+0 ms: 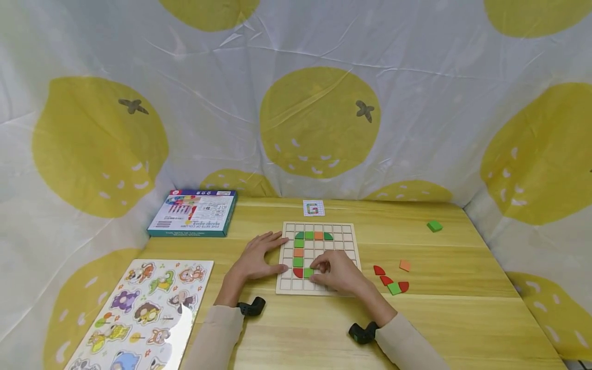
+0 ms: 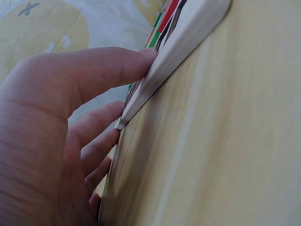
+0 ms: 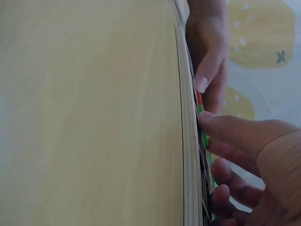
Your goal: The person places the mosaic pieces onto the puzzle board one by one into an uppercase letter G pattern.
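A wooden grid board [image 1: 283,285] lies on the table with coloured tiles forming part of a ring. Along its upper row run green and orange tiles, with a dark green rounded tile [image 1: 328,236] at the end. Green and orange squares go down the left column to a red rounded tile [image 1: 298,273]. My left hand [image 1: 255,257] rests at the board's left edge, its thumb and fingertips on the rim, fingers extended. Over the lower row, my right hand [image 1: 339,272] pinches a green square tile [image 3: 205,140] between thumb and index finger, beside the red one.
Loose red tiles [image 1: 379,270], an orange square [image 1: 404,265] and a green square [image 1: 394,288] lie right of the board. Green tiles [image 1: 434,226] sit farther right. A pattern card [image 1: 314,208] lies behind the board. Leftward are a box [image 1: 191,213] and an animal puzzle [image 1: 143,308].
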A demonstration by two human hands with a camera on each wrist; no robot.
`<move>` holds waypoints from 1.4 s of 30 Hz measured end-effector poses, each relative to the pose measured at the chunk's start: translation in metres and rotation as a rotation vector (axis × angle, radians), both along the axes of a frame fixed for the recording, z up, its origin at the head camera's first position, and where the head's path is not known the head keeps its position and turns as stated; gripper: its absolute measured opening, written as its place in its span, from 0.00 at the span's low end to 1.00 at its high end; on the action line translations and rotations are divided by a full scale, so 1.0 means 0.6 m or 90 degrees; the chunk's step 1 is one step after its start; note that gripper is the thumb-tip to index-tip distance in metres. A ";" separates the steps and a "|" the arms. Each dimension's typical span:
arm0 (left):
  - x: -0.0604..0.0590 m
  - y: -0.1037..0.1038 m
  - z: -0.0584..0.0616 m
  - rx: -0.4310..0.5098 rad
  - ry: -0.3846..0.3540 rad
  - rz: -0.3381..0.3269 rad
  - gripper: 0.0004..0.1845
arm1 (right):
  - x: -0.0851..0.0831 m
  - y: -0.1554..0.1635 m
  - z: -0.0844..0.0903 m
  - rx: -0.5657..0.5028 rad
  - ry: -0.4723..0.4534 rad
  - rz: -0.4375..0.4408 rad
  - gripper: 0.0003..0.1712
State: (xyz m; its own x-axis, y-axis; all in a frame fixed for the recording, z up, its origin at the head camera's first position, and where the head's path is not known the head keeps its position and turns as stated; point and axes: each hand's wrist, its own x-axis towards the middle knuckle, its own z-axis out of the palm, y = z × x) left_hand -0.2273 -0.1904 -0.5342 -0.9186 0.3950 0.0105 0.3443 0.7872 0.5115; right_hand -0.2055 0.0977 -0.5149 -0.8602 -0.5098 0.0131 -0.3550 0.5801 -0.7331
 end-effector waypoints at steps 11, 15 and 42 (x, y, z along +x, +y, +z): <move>-0.001 0.003 -0.002 0.002 -0.005 -0.002 0.44 | -0.002 0.035 0.004 -0.036 -0.009 -0.037 0.12; -0.001 0.003 -0.001 0.006 -0.006 0.001 0.44 | -0.002 0.057 0.010 -0.042 -0.006 -0.058 0.12; 0.002 0.001 0.003 0.010 0.002 -0.008 0.44 | 0.013 0.264 0.018 -0.006 0.026 -0.197 0.18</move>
State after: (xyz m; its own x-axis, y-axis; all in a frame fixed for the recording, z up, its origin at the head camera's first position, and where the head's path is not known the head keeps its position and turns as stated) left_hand -0.2261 -0.1896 -0.5324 -0.9137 0.4059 0.0201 0.3558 0.7752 0.5220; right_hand -0.1978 0.2563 -0.5040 -0.9733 -0.2231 0.0539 -0.1912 0.6586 -0.7278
